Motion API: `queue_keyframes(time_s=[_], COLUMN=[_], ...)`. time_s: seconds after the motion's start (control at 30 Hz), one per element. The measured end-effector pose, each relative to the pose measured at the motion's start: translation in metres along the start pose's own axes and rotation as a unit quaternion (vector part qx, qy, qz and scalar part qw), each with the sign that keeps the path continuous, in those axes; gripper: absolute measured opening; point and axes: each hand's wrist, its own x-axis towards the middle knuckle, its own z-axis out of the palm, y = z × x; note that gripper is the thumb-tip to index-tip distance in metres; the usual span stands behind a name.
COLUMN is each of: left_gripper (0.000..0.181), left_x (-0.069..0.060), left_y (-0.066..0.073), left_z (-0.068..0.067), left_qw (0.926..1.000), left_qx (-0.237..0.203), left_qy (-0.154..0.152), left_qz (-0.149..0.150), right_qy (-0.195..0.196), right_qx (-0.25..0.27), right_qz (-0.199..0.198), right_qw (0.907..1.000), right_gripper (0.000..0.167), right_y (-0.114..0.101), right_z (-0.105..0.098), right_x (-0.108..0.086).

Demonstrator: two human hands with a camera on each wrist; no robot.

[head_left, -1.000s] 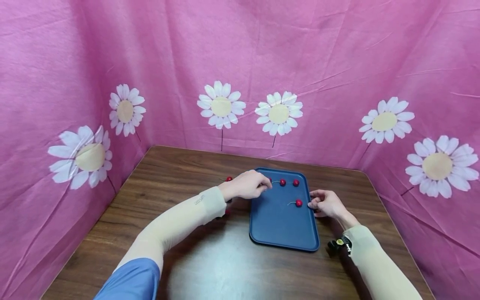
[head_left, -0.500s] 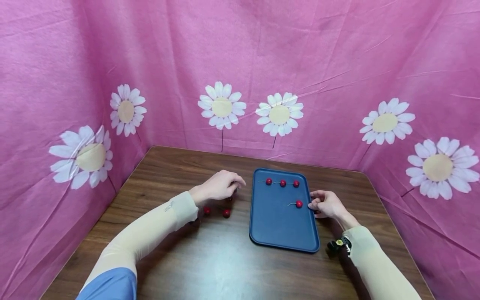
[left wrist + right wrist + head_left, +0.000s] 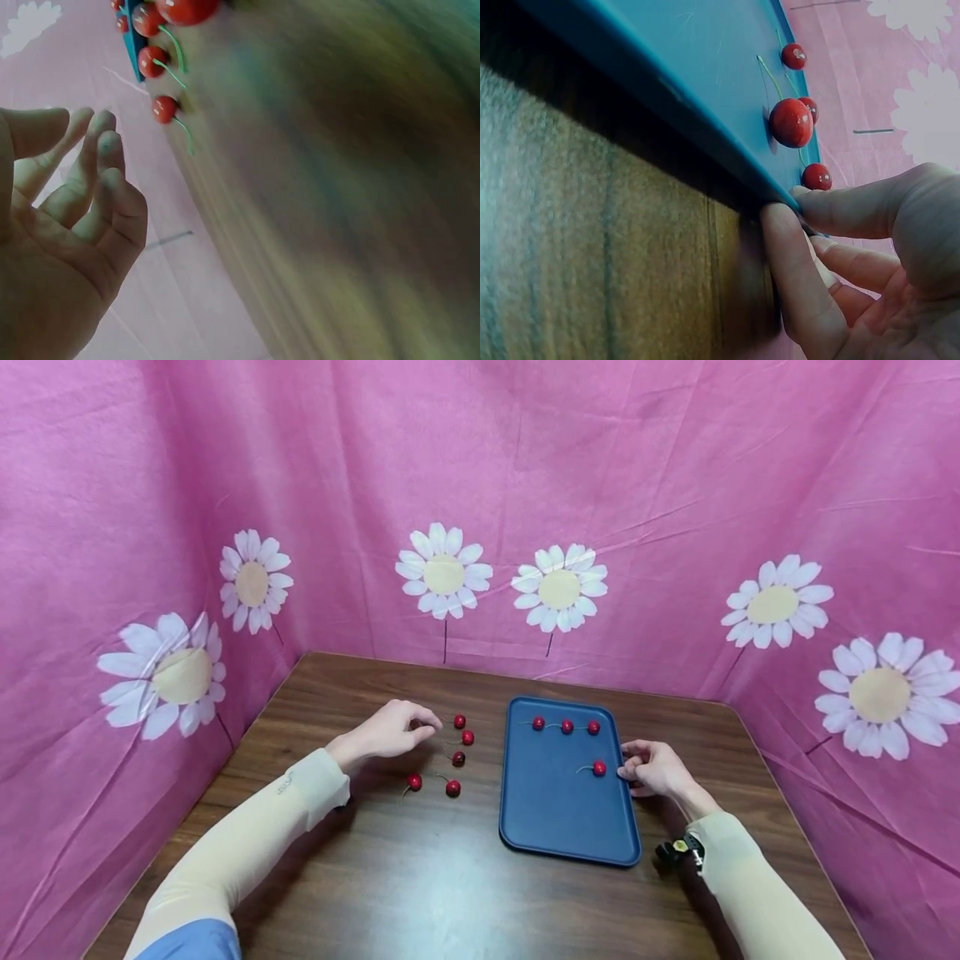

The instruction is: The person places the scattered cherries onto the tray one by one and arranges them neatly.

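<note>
My left hand (image 3: 386,729) hovers over the table just left of a loose group of cherries. Its fingers are loosely bent and hold nothing, as the left wrist view shows. Nearest to it lies a cherry (image 3: 460,722) with its stem pointing left. Several more, among them a darker cherry (image 3: 458,759), lie on the wood towards the front. My right hand (image 3: 654,768) pinches the right rim of a blue tray (image 3: 566,827) between thumb and finger. Three cherries form a row along the tray's far end, and a single cherry (image 3: 599,768) sits closer to the right rim.
The brown wooden table (image 3: 420,902) carries everything. A pink cloth (image 3: 637,460) with white daisies hangs behind it and on both sides. A small black and yellow device (image 3: 678,847) sits at the right wrist.
My left hand has drawn back leftward from above the tray's far left part, uncovering the third cherry of the row and the cherries on the table. The right hand stays on the rim.
</note>
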Motion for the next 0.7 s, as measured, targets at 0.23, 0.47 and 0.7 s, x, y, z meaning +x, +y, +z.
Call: queue_keyframes(time_s=[0.23,0.47,0.7], left_gripper=[0.025,0.034,0.041], left_x=[-0.024,-0.043,-0.050], left_y=[-0.015,-0.022,-0.022], left_z=[0.001,0.004,0.011], left_qw=[0.9994,0.9962,0.9943], left_qx=[-0.014,-0.054,-0.019], left_qy=[-0.006,-0.039,-0.059], left_qz=[-0.031,-0.057,-0.087], right_qy=[-0.001,0.007,0.005], right_qx=[0.006,-0.002,-0.004], right_qz=[0.000,0.003,0.002], right_qw=[1.0000,1.0000,1.0000], right_gripper=[0.058,0.057,0.059], right_y=[0.000,-0.002,0.000], right_z=[0.000,-0.001,0.001], right_x=[0.000,0.000,0.001])
